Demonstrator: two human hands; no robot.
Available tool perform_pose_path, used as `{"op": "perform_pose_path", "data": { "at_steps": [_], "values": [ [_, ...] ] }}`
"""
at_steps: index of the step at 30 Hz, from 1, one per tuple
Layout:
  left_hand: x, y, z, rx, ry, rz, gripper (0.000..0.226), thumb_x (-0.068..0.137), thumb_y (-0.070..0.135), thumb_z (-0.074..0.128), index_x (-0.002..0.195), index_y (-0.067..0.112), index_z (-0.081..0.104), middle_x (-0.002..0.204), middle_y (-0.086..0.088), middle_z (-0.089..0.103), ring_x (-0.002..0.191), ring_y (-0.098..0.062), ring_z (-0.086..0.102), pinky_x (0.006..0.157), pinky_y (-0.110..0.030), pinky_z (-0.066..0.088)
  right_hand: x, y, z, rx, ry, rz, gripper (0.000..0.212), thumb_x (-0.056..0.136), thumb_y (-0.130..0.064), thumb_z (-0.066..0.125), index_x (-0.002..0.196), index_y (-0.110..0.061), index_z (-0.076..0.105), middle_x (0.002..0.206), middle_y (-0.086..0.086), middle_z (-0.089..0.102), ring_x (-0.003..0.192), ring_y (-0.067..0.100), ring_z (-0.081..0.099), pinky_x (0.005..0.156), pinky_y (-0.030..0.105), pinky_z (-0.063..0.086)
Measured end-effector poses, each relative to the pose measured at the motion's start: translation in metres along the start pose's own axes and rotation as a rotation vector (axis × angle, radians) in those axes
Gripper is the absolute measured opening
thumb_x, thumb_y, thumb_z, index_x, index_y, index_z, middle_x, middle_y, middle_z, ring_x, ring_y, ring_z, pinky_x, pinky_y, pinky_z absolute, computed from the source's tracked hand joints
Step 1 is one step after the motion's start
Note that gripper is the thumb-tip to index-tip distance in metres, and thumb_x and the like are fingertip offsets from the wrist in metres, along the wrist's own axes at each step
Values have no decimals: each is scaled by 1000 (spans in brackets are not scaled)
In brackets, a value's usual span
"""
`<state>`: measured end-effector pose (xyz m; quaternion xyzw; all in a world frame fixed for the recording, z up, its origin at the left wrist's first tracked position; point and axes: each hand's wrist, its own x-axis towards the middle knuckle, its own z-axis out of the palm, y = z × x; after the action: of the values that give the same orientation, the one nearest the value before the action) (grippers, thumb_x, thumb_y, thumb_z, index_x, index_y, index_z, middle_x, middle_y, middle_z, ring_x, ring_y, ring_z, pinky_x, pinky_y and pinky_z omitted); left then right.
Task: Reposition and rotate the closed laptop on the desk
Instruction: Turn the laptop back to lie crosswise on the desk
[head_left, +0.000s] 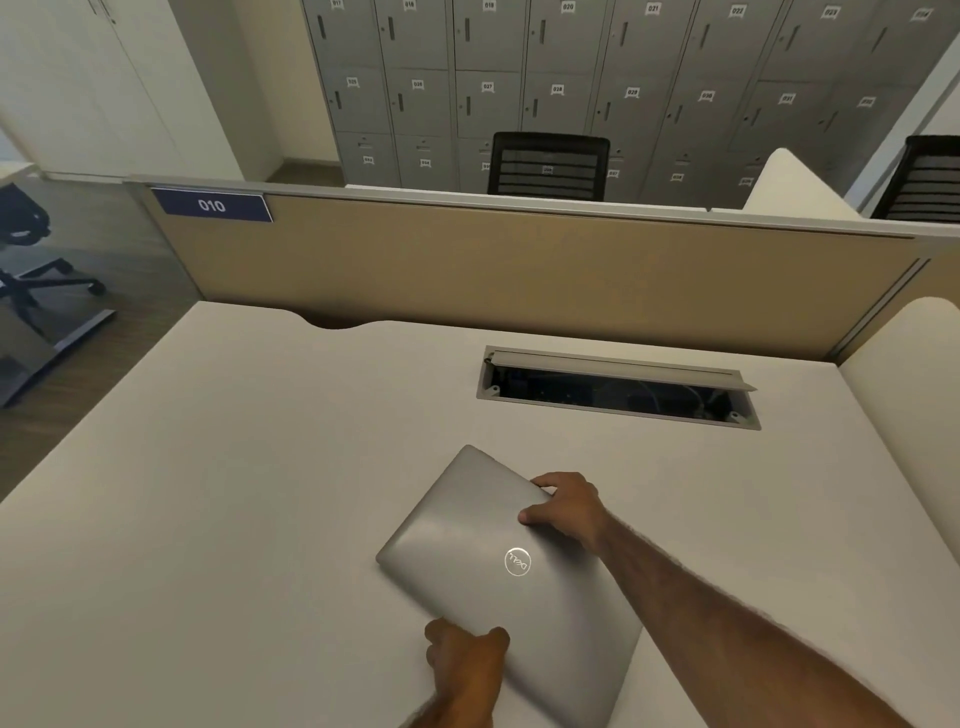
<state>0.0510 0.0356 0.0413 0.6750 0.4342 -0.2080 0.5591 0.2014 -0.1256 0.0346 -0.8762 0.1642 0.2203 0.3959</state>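
Observation:
A closed silver laptop (467, 540) with a round logo on its lid lies on the white desk (234, 493), turned at an angle with one corner pointing away from me. My right hand (563, 506) grips its far right edge, thumb on the lid and fingers curled over the rim. My left hand (465, 657) holds the near left edge, thumb on top of the lid. Both forearms reach in from the bottom of the view, and the right one crosses over the laptop's right corner.
An open cable tray (615, 389) is cut into the desk behind the laptop. A tan partition (519, 270) with a "010" sign (212, 206) closes the far edge. Black office chairs (548, 166) and grey lockers (519, 78) stand beyond. The desk's left edge drops to the floor.

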Motion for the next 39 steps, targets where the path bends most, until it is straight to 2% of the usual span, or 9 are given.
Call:
{"op": "perform_pose_path", "data": {
  "at_steps": [5, 9, 11, 15, 18, 22, 29, 33, 39],
  "values": [
    [-2, -3, 1, 18, -53, 1, 67, 51, 25, 65, 108, 2, 40, 116, -23, 56, 97, -39, 63, 87, -43, 56, -5, 0, 0, -82, 33, 5, 66, 71, -46, 88, 133, -31, 71, 138, 3, 65, 132, 28, 55, 111, 44, 45],
    [2, 8, -13, -58, -177, 2, 78, 40, 28, 73, 107, -5, 51, 86, -16, 62, 64, -27, 60, 71, -36, 56, -15, 7, -3, -12, 64, 11, 60, 77, -39, 85, 134, -26, 70, 137, 6, 64, 130, 27, 58, 111, 46, 46],
    [-9, 17, -28, -43, -263, 12, 59, 52, 23, 77, 101, -2, 55, 79, -12, 53, 62, -23, 52, 71, -37, 54, -28, 13, -6, 64, 171, 17, 48, 83, -34, 82, 129, -25, 72, 133, 5, 63, 129, 26, 58, 111, 44, 44],
    [-17, 42, -64, 364, -474, 69, 42, 71, 33, 81, 90, 7, 54, 87, -12, 52, 69, -26, 56, 72, -40, 61, -69, 46, -12, 124, 441, 58, 32, 90, -26, 77, 122, -22, 75, 128, 8, 63, 126, 30, 58, 105, 41, 44],
    [7, 65, -75, 918, -216, 403, 34, 83, 47, 67, 83, 13, 62, 86, -8, 64, 81, -29, 70, 75, -38, 58, -98, 83, -10, 191, 593, 150, 35, 88, -18, 78, 122, -14, 75, 125, 17, 66, 121, 39, 61, 101, 44, 47],
    [41, 94, -72, 877, 44, 714, 41, 89, 44, 58, 121, 18, 61, 126, -5, 57, 116, -25, 58, 92, -38, 51, -125, 119, -2, 297, 532, 297, 57, 91, -27, 78, 143, -10, 61, 136, 21, 58, 130, 40, 56, 106, 47, 46],
    [78, 106, -39, 822, -4, 590, 58, 86, 46, 61, 132, 12, 48, 133, -13, 48, 127, -37, 47, 101, -47, 46, -131, 125, 19, 347, 337, 328, 84, 89, -46, 80, 156, -7, 46, 147, 23, 50, 137, 40, 54, 113, 44, 44],
    [84, 107, -33, 761, 28, 560, 56, 88, 43, 58, 133, 10, 50, 135, -15, 48, 129, -37, 43, 103, -47, 41, -125, 120, 32, 409, 319, 332, 86, 71, -52, 81, 143, -13, 57, 130, 16, 58, 124, 40, 61, 104, 50, 53],
    [98, 113, -32, 769, 14, 526, 53, 87, 42, 56, 132, 13, 54, 133, -15, 48, 127, -37, 44, 102, -45, 43, -125, 112, 37, 464, 337, 372, 77, 76, -33, 82, 145, -16, 52, 128, 12, 48, 123, 40, 59, 103, 50, 54]
  ]
}}
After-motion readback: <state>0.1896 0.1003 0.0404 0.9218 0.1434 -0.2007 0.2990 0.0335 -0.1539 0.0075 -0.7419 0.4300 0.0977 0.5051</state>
